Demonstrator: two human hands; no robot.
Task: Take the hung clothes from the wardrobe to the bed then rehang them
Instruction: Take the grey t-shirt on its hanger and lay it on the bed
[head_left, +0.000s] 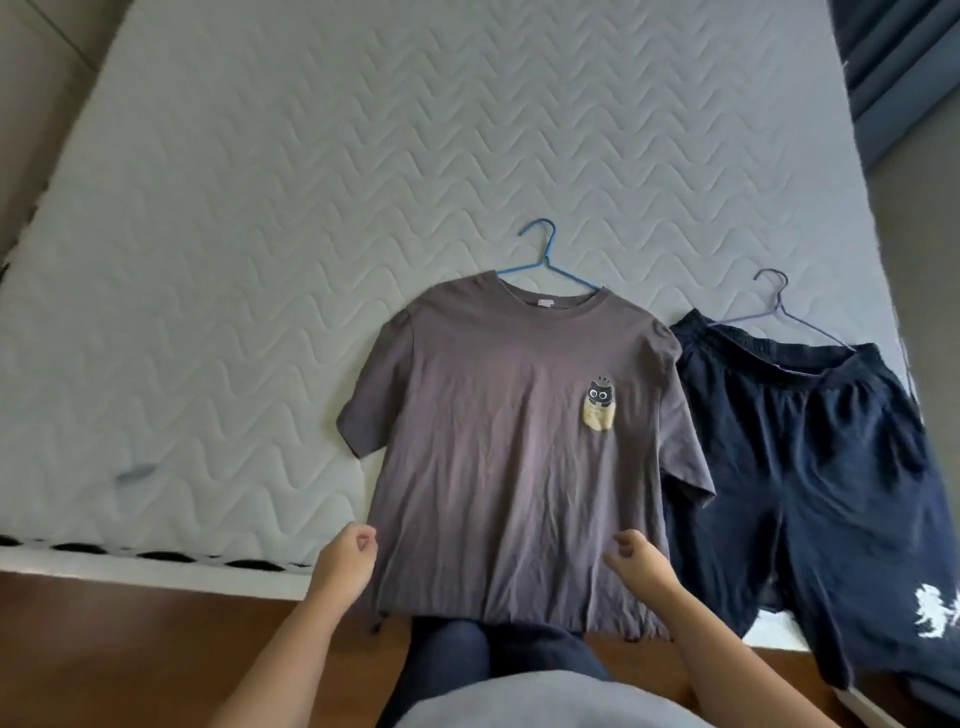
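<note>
**While laying out on the bed: hands low at the shirt, no firm hold evident**

While standing at the near edge of the mattress (234, 260), reaching both arms forward. Holding the left hand (345, 553) with fingers loosely curled, right against the left side edge of the grey T-shirt (509, 441), low down towards the hem; pinching cloth or not, cannot tell. Finding the shirt lying flat on the mattress, front up, hem hanging over the near edge, collar threaded on the blue hanger (545, 254), hook pointing away. Judging it light, soft and limp, and likely to sag and fold if lifted by the hem. Advising a hold at the hook, or at both shoulders over the hanger arms. Hovering the right hand (631, 561) over the lower right of the shirt, fingers half curled, holding nothing evident. Placing the hook well beyond both hands, past the collar. Noting dark shorts (810, 467) on a grey hanger (779, 306) just right of the shirt, lying under its sleeve.
</note>
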